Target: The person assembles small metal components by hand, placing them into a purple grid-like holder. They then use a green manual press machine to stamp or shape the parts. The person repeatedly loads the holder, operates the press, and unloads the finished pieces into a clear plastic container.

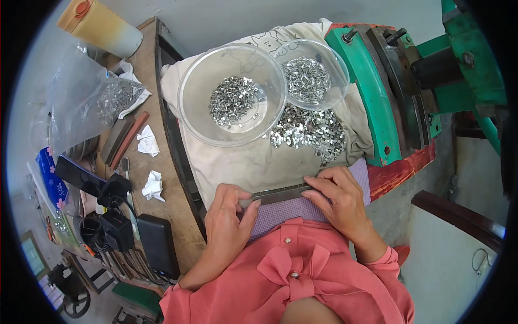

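My left hand and my right hand hold a narrow dark metal bar between them, left fingers pinching its left end, right fingers lying over its right end. The bar rests on a cream cloth over my lap. Just beyond it lies a loose heap of small shiny metal pieces. A large clear bowl holds more of these pieces. A smaller clear bowl beside it is also filled with them.
A green machine stands close on the right. A wooden bench on the left carries a clear bag of metal pieces, crumpled tissues, a black box and a yellow bottle.
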`<action>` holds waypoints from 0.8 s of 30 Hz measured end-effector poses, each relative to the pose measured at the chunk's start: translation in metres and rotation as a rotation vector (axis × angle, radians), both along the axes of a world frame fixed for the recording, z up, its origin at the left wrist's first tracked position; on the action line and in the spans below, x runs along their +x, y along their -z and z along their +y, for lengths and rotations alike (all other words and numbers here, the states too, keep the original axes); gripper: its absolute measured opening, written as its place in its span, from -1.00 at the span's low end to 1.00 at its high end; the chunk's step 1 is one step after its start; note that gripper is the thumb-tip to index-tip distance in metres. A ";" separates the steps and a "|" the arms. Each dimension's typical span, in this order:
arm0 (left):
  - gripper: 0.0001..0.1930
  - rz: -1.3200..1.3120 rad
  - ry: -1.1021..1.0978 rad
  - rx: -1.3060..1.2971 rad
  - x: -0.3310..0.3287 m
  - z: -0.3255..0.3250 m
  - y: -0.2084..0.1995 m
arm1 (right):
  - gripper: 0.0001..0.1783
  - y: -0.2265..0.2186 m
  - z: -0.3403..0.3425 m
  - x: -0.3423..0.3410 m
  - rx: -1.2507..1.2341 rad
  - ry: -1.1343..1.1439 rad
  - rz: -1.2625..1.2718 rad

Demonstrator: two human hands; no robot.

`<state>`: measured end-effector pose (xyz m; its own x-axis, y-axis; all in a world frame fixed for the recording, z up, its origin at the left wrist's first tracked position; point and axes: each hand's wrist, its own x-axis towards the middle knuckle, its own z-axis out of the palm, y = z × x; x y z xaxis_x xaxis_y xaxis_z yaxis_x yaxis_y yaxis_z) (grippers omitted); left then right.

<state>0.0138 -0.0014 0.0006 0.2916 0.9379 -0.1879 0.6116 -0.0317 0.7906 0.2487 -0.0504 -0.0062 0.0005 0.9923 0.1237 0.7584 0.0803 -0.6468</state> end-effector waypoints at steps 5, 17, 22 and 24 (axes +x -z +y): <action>-0.72 -0.028 0.064 0.006 -0.004 -0.003 -0.002 | -0.66 0.008 -0.008 0.004 0.094 -0.033 0.051; -0.71 0.185 0.354 0.405 -0.002 0.001 0.002 | -0.65 0.019 -0.017 0.013 0.246 -0.110 0.001; -0.68 0.144 0.454 0.564 0.022 0.014 -0.028 | -0.68 -0.005 -0.022 0.036 0.342 -0.060 0.010; -0.64 0.132 0.509 0.641 0.053 0.026 -0.054 | -0.70 -0.025 -0.026 0.058 0.418 -0.008 -0.045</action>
<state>0.0667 0.0242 0.0548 0.7225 0.6340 0.2758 0.4870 -0.7498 0.4479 0.3070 -0.0769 0.0184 -0.0219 0.8569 0.5150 0.7836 0.3346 -0.5235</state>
